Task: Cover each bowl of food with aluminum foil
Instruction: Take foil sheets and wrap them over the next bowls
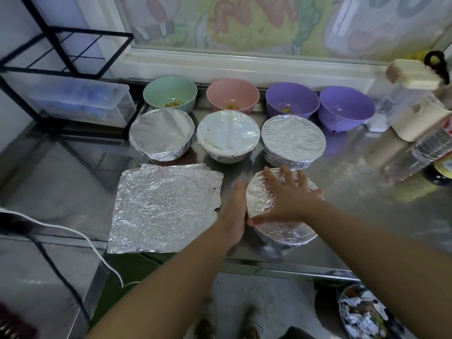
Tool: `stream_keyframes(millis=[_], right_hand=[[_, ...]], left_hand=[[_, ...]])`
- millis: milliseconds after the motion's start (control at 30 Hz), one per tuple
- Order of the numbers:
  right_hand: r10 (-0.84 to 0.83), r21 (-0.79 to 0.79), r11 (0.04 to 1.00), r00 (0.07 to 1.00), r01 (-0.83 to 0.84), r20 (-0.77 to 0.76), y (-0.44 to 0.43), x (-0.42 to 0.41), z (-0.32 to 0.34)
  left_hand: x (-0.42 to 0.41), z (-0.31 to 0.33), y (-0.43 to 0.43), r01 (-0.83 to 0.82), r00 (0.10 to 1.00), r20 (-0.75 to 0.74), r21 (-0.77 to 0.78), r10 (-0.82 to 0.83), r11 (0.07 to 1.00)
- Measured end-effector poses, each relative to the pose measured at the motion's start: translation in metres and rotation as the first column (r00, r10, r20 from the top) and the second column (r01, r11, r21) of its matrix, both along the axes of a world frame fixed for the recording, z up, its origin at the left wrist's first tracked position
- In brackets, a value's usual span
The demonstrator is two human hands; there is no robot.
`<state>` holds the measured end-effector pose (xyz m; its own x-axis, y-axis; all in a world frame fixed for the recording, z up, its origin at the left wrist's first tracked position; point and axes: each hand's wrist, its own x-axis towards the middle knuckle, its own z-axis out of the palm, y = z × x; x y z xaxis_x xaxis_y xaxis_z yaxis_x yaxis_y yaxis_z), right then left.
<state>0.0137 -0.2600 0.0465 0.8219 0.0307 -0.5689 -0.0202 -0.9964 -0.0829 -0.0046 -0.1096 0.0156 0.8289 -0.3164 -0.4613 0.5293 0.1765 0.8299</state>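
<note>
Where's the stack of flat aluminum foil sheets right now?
In the head view, the stack of flat aluminum foil sheets lies left of centre on the steel counter, beside the left hand and in front of the leftmost foil-covered bowl.

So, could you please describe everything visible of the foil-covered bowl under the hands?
The foil-covered bowl stands upright at the front of the steel counter, right of the loose foil sheets. Crinkled silver foil spans its top and wraps down its sides, hiding the bowl itself. The right hand lies flat on top, fingers spread; the blurred left hand touches its left side.
</note>
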Motion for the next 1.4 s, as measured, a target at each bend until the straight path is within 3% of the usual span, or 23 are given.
stream_keyframes(millis=[100, 167, 267, 333, 433, 533, 733, 933, 1167, 1300, 1400], right_hand=[[-0.074, 0.020, 0.997, 0.997, 0.075, -0.036, 0.003, 0.004, -0.007], [-0.077, 0.025, 0.997, 0.997, 0.077, -0.029, 0.000, 0.009, -0.008], [0.059, 0.010, 0.998, 0.998, -0.060, 0.015, -0.002, 0.013, 0.004], [0.156, 0.005, 0.988, 0.988, -0.156, -0.012, -0.001, 0.014, 0.011], [0.176, 0.004, 0.984, 0.979, -0.177, -0.107, -0.001, 0.013, 0.010], [0.176, -0.027, 0.983, 0.979, -0.180, -0.103, -0.002, 0.010, 0.007], [0.160, -0.026, 0.986, 0.985, -0.162, -0.060, 0.001, 0.006, 0.007], [0.110, -0.030, 0.993, 0.993, -0.111, -0.030, 0.000, 0.005, 0.004], [-0.124, 0.025, 0.992, 0.992, 0.125, -0.029, 0.012, 0.013, -0.008], [-0.100, -0.001, 0.995, 0.992, 0.100, -0.083, 0.010, 0.016, -0.005], [0.024, 0.027, 0.999, 0.999, -0.023, -0.045, 0.008, 0.012, -0.004]], left_hand=[[0.016, 0.001, 0.008, -0.140, 0.989, -0.037, 0.003, 0.140, 0.990], [0.016, 0.004, 0.012, -0.145, 0.988, 0.059, 0.083, 0.140, 0.986], [-0.004, -0.001, 0.009, -0.120, 0.987, 0.125, 0.172, 0.099, 0.978], [-0.012, -0.012, 0.000, -0.193, 0.981, 0.060, 0.141, 0.186, 0.971], [-0.013, -0.025, -0.012, -0.288, 0.955, -0.082, -0.017, 0.286, 0.958], [-0.019, 0.002, -0.015, -0.287, 0.953, -0.163, -0.226, 0.254, 0.931], [-0.015, -0.011, -0.012, -0.412, 0.906, -0.243, -0.316, 0.347, 0.855], [-0.005, -0.024, -0.006, -0.385, 0.909, -0.335, -0.443, 0.248, 0.810], [0.042, -0.006, 0.005, -0.326, 0.924, -0.285, -0.231, 0.256, 0.917], [0.042, -0.004, 0.016, -0.288, 0.946, -0.184, -0.112, 0.265, 0.951], [0.016, -0.024, 0.028, -0.246, 0.965, -0.065, 0.118, 0.255, 0.962]])
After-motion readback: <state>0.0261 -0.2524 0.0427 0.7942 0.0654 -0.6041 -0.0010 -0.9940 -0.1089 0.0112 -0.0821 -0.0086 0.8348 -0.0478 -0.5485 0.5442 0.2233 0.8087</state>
